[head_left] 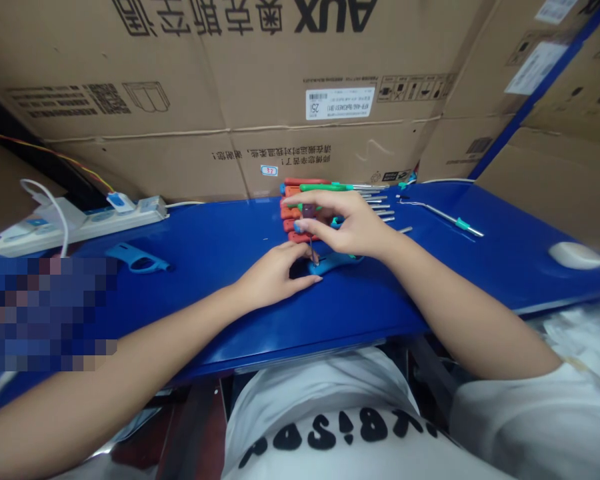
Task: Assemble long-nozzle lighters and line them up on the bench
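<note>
My right hand [353, 220] is closed around the dark purplish handle of a small screwdriver [309, 212]. The shaft points down, its tip at the end of a blue lighter body [335, 263] lying on the table. My left hand [280, 272] pinches that same end, thumb and fingers on either side of the tip. The screw itself is too small to make out. Just behind my right hand, a row of red, orange and green long-necked lighters [307, 181] lies with metal tubes pointing right; my hand covers part of them.
On the blue table [220, 333], another blue lighter casing [139, 258] lies left. A power strip [85, 223] with cables stands behind it. Right are a loose metal tube with teal end [447, 217] and a white mouse [575, 255]. Cardboard [180, 127] walls the back.
</note>
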`<state>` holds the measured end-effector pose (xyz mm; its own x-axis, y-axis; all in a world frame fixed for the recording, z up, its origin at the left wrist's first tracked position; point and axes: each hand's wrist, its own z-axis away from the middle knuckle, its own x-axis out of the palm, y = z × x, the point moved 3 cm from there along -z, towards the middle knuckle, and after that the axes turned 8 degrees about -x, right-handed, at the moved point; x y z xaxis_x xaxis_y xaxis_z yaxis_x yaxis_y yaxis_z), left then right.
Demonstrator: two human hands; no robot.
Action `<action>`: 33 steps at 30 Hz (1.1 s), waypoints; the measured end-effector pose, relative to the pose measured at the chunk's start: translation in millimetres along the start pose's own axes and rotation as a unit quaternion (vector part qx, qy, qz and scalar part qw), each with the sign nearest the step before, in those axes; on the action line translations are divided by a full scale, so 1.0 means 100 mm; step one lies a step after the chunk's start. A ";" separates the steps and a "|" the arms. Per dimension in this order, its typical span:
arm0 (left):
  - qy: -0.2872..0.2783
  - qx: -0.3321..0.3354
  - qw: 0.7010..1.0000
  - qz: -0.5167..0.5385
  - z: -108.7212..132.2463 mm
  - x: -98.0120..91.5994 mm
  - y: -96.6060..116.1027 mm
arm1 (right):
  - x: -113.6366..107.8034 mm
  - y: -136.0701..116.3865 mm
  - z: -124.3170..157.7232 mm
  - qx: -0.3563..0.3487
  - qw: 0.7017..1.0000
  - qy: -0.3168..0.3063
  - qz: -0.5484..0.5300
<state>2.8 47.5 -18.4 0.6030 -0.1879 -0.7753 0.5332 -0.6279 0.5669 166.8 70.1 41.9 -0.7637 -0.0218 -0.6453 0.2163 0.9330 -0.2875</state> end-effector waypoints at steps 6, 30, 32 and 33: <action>0.001 -0.001 1.000 0.003 0.00 0.00 0.02 | -0.02 0.00 -0.01 -0.031 0.999 -0.011 0.043; 0.001 0.006 1.000 -0.009 0.01 0.00 -0.01 | 0.00 -0.05 -0.01 -0.008 1.000 0.013 0.011; 0.001 0.003 1.000 -0.012 0.01 0.00 -0.01 | 0.00 -0.05 -0.02 -0.002 1.000 0.017 -0.006; 0.000 0.004 1.000 -0.011 0.01 0.00 -0.01 | -0.01 -0.05 -0.02 -0.006 0.999 0.031 0.011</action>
<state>1.8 47.6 -19.7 0.5906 -0.1737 -0.7881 0.5424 -0.6376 0.5470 165.5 66.3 45.3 -0.7954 0.0215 -0.6058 0.2267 0.9374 -0.2644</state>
